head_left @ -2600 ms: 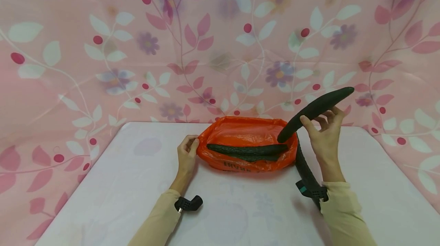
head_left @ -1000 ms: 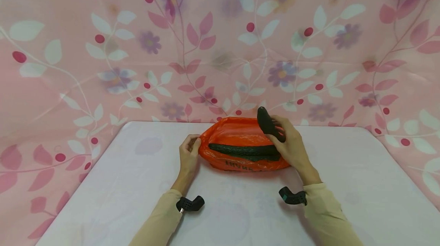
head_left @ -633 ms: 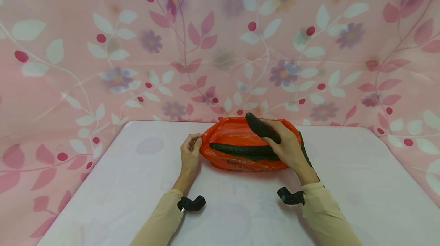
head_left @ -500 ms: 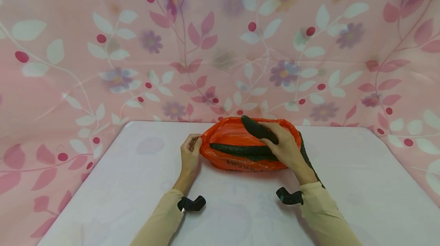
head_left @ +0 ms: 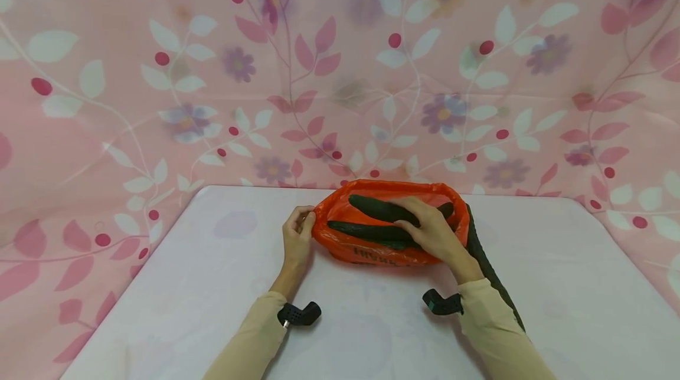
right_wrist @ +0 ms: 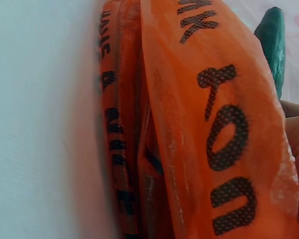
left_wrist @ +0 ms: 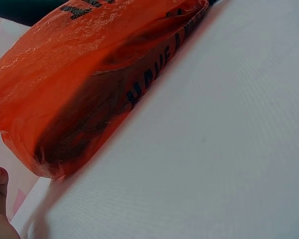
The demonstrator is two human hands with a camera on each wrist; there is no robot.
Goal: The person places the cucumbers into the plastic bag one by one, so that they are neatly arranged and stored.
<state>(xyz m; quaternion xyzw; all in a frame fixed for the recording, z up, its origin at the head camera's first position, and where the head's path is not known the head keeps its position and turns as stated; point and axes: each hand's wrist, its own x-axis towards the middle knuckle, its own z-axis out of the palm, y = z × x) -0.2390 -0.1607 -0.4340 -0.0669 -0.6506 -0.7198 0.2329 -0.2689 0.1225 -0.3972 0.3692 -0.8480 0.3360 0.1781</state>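
Right hand (head_left: 432,229): grips a cucumber (head_left: 379,209), fingers on its far side, thumb on its near side; forearm slants in from the near right.

Held cucumber: across the mouth of the bag (head_left: 372,257), pointing left from the hand; long axis mainly left to right, left end tipped far. Lies just far of the packed cucumber (head_left: 366,231), roughly alongside; whether the two touch, cannot tell.

Bag: orange, mouth spread, lettering on near wall.

Left hand (head_left: 297,238): pinches the bag's left rim, apart from the held cucumber.

Loose cucumber (head_left: 491,274): outside the bag, to its right, on the tabletop (head_left: 350,344); runs far-left to near-right, partly hidden by the right sleeve (head_left: 496,327).
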